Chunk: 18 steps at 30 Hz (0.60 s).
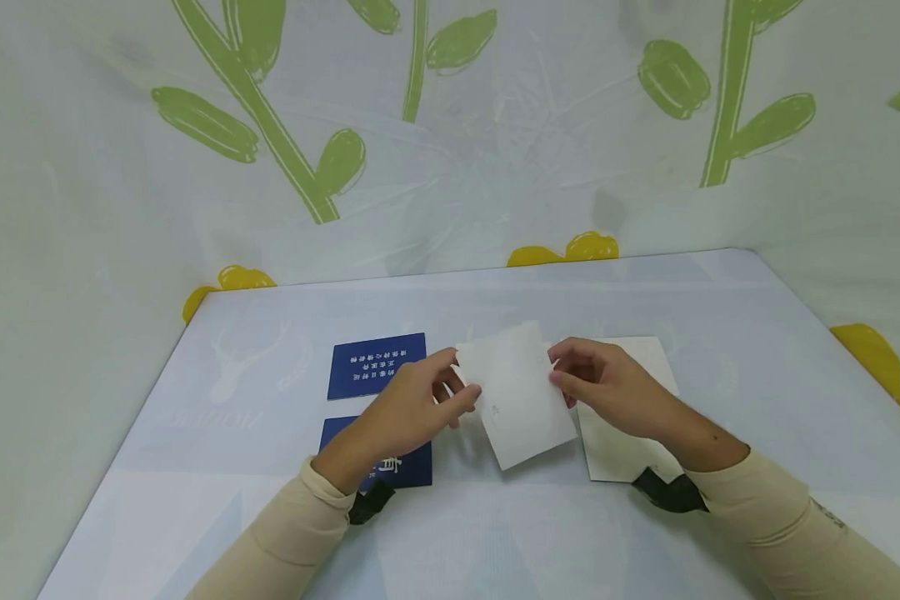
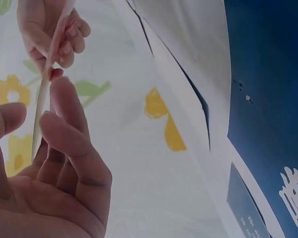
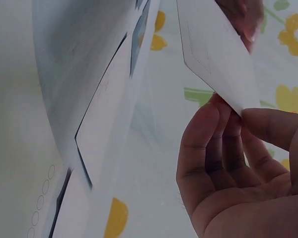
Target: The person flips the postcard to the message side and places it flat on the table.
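Between the two hands a white postcard (image 1: 523, 408), with faint printed marks, is held tilted over the table. My right hand (image 1: 617, 387) pinches its right edge between thumb and fingertips; the right wrist view shows the pinch at a corner of the postcard (image 3: 218, 59). The left hand (image 1: 416, 404) is at the opposite edge, its fingers (image 2: 69, 144) close along one side while the thumb stands apart. Two blue cards with white writing, an upper one (image 1: 367, 360) and a lower one (image 1: 417, 468), lie by the left hand, which partly covers them.
Under the right hand and wrist lies a pale card (image 1: 607, 454); a row of circles shows along its edge in the right wrist view. Another white card (image 3: 107, 99) lies behind the held one. The pale table (image 1: 270, 400) meets a leaf-printed cloth wall (image 1: 495, 192).
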Available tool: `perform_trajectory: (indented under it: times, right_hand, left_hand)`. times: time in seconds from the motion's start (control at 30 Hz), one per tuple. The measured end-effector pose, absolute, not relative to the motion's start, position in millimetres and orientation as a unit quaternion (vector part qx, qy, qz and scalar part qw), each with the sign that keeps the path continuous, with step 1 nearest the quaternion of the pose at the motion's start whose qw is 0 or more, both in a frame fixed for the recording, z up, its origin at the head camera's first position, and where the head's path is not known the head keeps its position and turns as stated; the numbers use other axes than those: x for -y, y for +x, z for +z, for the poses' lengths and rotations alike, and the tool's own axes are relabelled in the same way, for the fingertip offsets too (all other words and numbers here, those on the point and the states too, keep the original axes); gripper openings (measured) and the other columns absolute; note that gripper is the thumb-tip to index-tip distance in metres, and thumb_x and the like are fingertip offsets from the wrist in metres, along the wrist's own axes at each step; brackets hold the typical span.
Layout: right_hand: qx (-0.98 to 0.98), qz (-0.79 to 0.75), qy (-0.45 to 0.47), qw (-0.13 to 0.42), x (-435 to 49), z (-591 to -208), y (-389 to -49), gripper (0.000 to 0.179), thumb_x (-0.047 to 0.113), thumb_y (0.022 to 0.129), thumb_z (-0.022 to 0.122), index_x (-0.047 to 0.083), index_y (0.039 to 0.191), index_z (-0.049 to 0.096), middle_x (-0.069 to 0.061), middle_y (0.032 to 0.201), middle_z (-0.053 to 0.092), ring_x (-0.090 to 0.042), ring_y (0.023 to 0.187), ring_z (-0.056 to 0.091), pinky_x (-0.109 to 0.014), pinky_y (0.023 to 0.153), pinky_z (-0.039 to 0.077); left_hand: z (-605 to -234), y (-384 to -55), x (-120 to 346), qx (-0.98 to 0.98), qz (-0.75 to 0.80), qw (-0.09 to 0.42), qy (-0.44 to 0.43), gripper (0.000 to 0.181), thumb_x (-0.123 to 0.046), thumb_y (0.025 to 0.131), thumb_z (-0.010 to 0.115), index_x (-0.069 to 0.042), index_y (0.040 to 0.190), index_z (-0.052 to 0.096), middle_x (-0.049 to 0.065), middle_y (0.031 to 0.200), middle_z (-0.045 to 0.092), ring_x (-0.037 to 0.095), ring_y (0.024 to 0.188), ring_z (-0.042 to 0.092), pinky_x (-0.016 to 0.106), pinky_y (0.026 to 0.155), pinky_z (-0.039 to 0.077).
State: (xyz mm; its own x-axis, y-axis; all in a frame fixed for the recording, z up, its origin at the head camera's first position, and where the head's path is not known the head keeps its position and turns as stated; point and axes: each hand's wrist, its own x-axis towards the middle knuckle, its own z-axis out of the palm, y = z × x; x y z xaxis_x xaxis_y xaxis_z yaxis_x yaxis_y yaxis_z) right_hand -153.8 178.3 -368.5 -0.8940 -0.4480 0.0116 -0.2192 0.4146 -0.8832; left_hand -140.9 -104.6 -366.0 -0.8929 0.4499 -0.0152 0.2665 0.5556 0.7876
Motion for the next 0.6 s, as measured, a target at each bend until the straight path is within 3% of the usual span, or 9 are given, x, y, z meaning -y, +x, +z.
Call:
perform_trajectory:
  times: [0.13, 0.43, 0.6]
  right_hand:
    - [-0.829, -0.502, -0.213, 0.124, -177.7, -370.4, -153.5, 0.019, 0.009, 0.097, 0.063, 0.003, 0.115, 0.062, -0.008, 0.086, 0.062, -0.017, 0.070, 0.062, -0.031, 0.068, 0.056]
    - [-0.841, -0.476, -0.215, 0.143, -175.5, -367.4, -148.2, 0.024, 0.013, 0.098, 0.063, 0.005, 0.121, 0.063, -0.007, 0.089, 0.063, -0.014, 0.071, 0.059, -0.028, 0.064, 0.054]
    - [-0.843, -0.471, -0.220, 0.140, -177.4, -365.0, -148.5, 0.025, 0.014, 0.098, 0.063, 0.007, 0.122, 0.063, -0.006, 0.088, 0.063, -0.014, 0.074, 0.059, -0.027, 0.066, 0.053]
  left_hand:
    - [-363.5, -140.5, 104.9, -0.873, 0.439, 0.088, 0.194, 0.042, -0.034, 0.100, 0.061, -0.016, 0.136, 0.054, -0.001, 0.090, 0.069, 0.008, 0.068, 0.065, 0.030, 0.062, 0.054]
    - [-363.3, -139.8, 104.5, -0.864, 0.464, 0.075, 0.180, 0.023, -0.027, 0.100, 0.061, -0.017, 0.120, 0.065, 0.003, 0.085, 0.066, 0.012, 0.060, 0.063, 0.030, 0.055, 0.052]
    - [-362.8, -143.9, 107.7, -0.833, 0.520, 0.101, 0.160, 0.021, -0.022, 0.101, 0.059, -0.011, 0.119, 0.062, 0.009, 0.082, 0.067, 0.030, 0.060, 0.067, 0.032, 0.052, 0.055]
